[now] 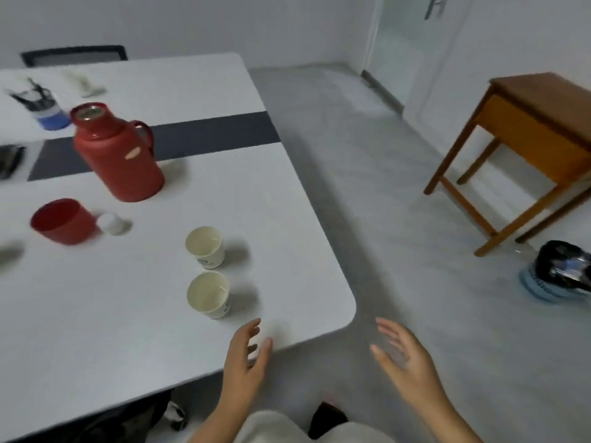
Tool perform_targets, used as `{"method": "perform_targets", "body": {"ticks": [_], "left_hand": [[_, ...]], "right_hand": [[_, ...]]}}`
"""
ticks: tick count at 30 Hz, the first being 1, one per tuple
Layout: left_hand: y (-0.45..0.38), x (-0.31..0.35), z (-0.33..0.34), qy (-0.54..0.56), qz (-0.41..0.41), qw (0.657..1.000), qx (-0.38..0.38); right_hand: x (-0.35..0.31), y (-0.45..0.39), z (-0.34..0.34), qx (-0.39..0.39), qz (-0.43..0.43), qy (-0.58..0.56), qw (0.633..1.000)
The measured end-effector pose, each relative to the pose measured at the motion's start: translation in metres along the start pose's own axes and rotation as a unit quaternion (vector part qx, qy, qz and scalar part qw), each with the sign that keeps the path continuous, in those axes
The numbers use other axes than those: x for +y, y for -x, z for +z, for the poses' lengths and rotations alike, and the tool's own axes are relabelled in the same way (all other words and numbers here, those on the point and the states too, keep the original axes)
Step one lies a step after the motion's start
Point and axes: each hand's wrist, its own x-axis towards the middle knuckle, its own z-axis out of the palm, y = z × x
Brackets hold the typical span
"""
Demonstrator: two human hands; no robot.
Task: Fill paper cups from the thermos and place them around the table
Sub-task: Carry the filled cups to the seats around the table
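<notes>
Grip: left hand [244,359] and right hand [404,359] spread, empty, at bench [128,330] corner; two cups [208,294] just beyond, thermos [118,155] uncapped further back; advice: take near cup low, carry level.

Bare worktop [96,330] is seen left of two paper cups [204,247], which stand near the right edge. Farther reach is blocked by red thermos [118,155] and red lid [62,222].

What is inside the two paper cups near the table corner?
Both paper cups show pale inner walls and bottoms; blur hides whether clear liquid is inside. The red thermos stands uncapped behind them.
</notes>
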Motion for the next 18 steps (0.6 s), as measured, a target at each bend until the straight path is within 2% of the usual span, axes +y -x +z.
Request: {"method": "perform_targets", "body": {"ticks": [3, 6, 8, 10, 14, 18], "left_hand": [[-0.012, -0.007, -0.011, 0.012, -0.060, 0.986, 0.154], [-0.026, -0.015, -0.021, -0.007, -0.139, 0.961, 0.241], [-0.041, -0.018, -0.028, -0.039, -0.159, 0.956, 0.242], [-0.061, -0.018, -0.033, -0.042, -0.133, 0.964, 0.225], [-0.090, -0.014, -0.039, -0.007, -0.128, 0.972, 0.195], [-0.094, -0.021, -0.045, 0.060, -0.153, 0.963, 0.211]], "right_hand": [[-0.012, -0.057, 0.016, -0.099, -0.035, 0.014, 0.994], [-0.024, -0.098, 0.046, -0.169, -0.057, 0.024, 0.984], [-0.034, -0.121, 0.071, -0.208, -0.055, 0.019, 0.976], [-0.045, -0.141, 0.098, -0.232, -0.050, 0.013, 0.971], [-0.066, -0.170, 0.147, -0.239, -0.042, -0.012, 0.970], [-0.069, -0.191, 0.186, -0.264, -0.026, 0.005, 0.964]]}}
